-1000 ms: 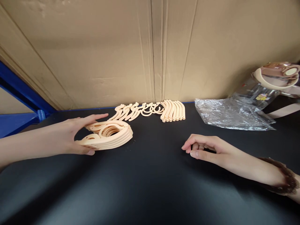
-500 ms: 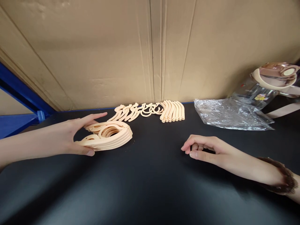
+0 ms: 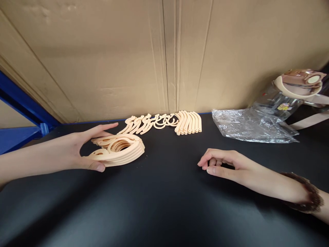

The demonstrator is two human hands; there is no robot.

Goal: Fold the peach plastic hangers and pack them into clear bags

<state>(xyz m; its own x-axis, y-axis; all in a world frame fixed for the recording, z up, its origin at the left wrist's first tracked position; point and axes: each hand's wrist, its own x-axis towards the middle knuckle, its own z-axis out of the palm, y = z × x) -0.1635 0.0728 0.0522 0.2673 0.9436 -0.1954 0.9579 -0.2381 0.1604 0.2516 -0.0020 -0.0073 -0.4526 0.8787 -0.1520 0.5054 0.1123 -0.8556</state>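
Note:
On the left, my left hand point(image 3: 82, 147) is round the left end of a stack of beige plastic clothes-hanger pieces point(image 3: 128, 156). Its thumb lies along the stack's front edge, and the stretched index finger points over its back. The other fingers are partly hidden behind the pieces. The stack is curved, with a round opening in the middle. My right hand point(image 3: 226, 164) rests low over the black table at the right, loosely curled with the thumb close to the fingertips. I see nothing in it.
Behind lie several curved beige arms point(image 3: 189, 122), hooks point(image 3: 160, 121) and more slim pieces point(image 3: 135, 124) in rows. A clear plastic bag point(image 3: 252, 125) and a lidded bottle point(image 3: 288, 92) with a strap are at right. Cardboard point(image 3: 115, 58) walls the back; a blue frame point(image 3: 23, 99) stands left.
Both hands hold nearly the same pose and place. The whole view has shifted very slightly.

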